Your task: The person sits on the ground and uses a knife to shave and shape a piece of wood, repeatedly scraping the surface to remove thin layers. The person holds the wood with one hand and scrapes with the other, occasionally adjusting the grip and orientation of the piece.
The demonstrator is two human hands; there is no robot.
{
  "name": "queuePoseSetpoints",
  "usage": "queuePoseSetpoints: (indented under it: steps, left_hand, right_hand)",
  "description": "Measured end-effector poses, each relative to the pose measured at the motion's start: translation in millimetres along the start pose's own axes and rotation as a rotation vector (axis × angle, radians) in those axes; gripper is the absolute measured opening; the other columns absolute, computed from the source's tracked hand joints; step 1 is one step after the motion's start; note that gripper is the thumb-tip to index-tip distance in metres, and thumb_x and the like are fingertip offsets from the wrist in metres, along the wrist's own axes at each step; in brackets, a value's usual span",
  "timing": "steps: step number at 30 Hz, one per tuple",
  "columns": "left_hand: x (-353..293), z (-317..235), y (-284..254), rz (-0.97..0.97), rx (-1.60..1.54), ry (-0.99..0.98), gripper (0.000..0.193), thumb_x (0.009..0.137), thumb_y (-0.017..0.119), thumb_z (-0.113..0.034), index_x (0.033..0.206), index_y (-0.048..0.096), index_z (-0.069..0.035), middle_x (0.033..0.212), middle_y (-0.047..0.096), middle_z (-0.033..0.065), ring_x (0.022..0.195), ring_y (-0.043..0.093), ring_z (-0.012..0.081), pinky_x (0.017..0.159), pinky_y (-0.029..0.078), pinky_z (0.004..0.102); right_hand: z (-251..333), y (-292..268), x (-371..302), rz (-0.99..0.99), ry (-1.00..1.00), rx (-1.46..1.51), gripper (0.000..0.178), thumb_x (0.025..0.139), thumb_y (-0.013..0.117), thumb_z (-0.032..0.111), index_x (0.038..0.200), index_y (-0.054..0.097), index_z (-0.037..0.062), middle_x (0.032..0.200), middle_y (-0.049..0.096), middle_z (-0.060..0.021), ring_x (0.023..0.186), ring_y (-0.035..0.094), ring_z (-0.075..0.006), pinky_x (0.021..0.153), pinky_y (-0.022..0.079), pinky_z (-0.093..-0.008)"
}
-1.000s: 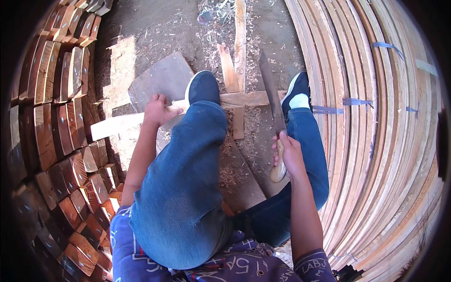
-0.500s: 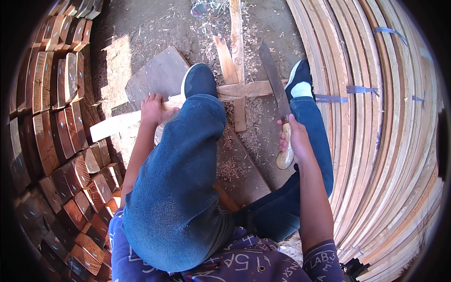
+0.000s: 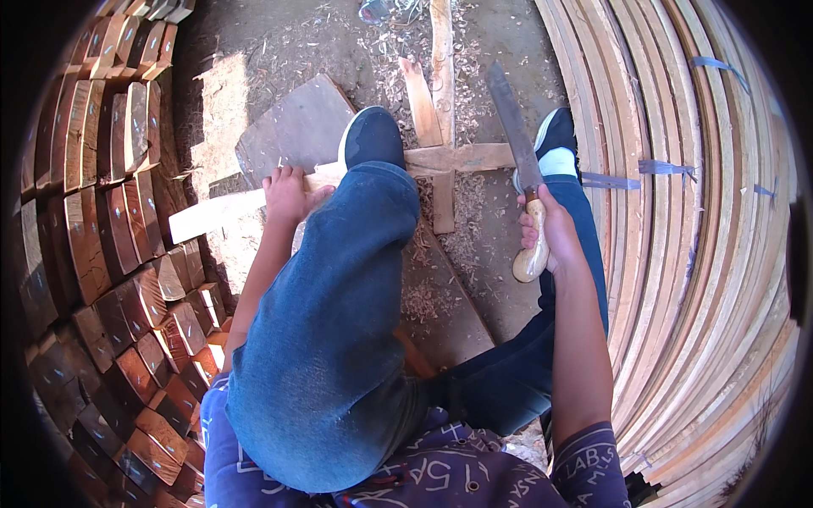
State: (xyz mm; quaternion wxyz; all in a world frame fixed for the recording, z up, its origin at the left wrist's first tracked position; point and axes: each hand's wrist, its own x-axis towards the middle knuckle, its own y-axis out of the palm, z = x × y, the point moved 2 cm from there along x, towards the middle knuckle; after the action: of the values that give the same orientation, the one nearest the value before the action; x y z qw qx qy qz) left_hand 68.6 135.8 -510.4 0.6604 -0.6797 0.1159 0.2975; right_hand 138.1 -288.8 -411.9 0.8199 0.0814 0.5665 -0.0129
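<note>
A long pale wooden strip (image 3: pixel 218 213) lies crosswise in front of me, its light, freshly cut end at the left. My left hand (image 3: pixel 290 195) is closed around it, fingers over the far edge and thumb toward my shoe. My left shoe (image 3: pixel 373 142) rests on the strip's middle, covering that part. In my right hand (image 3: pixel 555 227) is a machete (image 3: pixel 514 123), held by its pale rounded wooden handle. The dark, broad blade points away from me, slanting up to the left, and its lower part overlaps my right shoe (image 3: pixel 556 135) in the view.
Narrower wooden pieces (image 3: pixel 444 68) lie lengthwise under and beyond the strip. A dark board (image 3: pixel 296 127) is at left, another (image 3: pixel 445 317) nearer me. Shavings litter the ground. Stacked wood blocks (image 3: pixel 85 245) rise at left; long planks (image 3: pixel 652 279) tied with blue bands stand at right.
The whole view has shifted slightly, so everything sits a little further right. Both hands keep their holds, and the machete stays raised in much the same pose.
</note>
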Motion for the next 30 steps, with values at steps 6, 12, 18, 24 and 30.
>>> queuePoseSetpoints:
  steps: [6, 12, 18, 24, 30]
  left_hand:
    - [4, -4, -2, 0.01, 0.002, 0.007, 0.081, 0.073, 0.064, -0.074, 0.113, 0.067, -0.005, 0.117, 0.063, 0.0108, 0.119, 0.05, 0.0276, 0.101, 0.032, 0.0419]
    - [3, -2, 3, -0.004, -0.023, 0.009, 0.079, 0.07, 0.067, -0.073, 0.111, 0.068, -0.006, 0.114, 0.065, 0.0097, 0.117, 0.051, 0.0278, 0.1, 0.033, 0.0415]
    - [7, -2, 0, -0.036, -0.003, 0.008, 0.079, 0.069, 0.068, -0.073, 0.11, 0.068, -0.006, 0.112, 0.065, 0.0096, 0.116, 0.051, 0.0267, 0.1, 0.033, 0.0404]
    - [7, -3, -4, 0.0, -0.035, -0.011, 0.08, 0.068, 0.069, -0.073, 0.109, 0.068, -0.005, 0.11, 0.065, 0.0096, 0.116, 0.05, 0.027, 0.1, 0.032, 0.0403]
    - [7, -2, 0, -0.048, -0.015, 0.0, 0.077, 0.069, 0.068, -0.073, 0.108, 0.069, -0.006, 0.11, 0.066, 0.0108, 0.118, 0.05, 0.0288, 0.101, 0.032, 0.0416]
  right_hand:
    - [-34, 3, -5, -0.049, 0.181, -0.357, 0.039, 0.103, 0.043, 0.044, 0.098, 0.051, 0.0059, 0.061, 0.043, -0.0007, 0.045, 0.04, -0.0132, 0.043, 0.038, -0.0311]
    - [17, -11, -17, 0.01, 0.197, -0.271, 0.04, 0.103, 0.042, 0.044, 0.099, 0.052, 0.0059, 0.061, 0.043, 0.0003, 0.045, 0.04, -0.0106, 0.043, 0.038, -0.0285]
    - [-7, 11, -6, -0.162, 0.047, -0.17, 0.039, 0.103, 0.043, 0.041, 0.099, 0.051, 0.0033, 0.062, 0.042, -0.0001, 0.045, 0.04, -0.0118, 0.043, 0.037, -0.0291]
    - [17, -19, -14, -0.012, 0.281, -0.339, 0.04, 0.103, 0.043, 0.042, 0.098, 0.053, 0.004, 0.062, 0.043, 0.001, 0.044, 0.039, -0.0097, 0.042, 0.036, -0.0272]
    - [3, 3, 0, -0.069, -0.119, 0.055, 0.041, 0.103, 0.041, 0.045, 0.103, 0.049, 0.0051, 0.062, 0.042, -0.0008, 0.046, 0.042, -0.0114, 0.043, 0.037, -0.029]
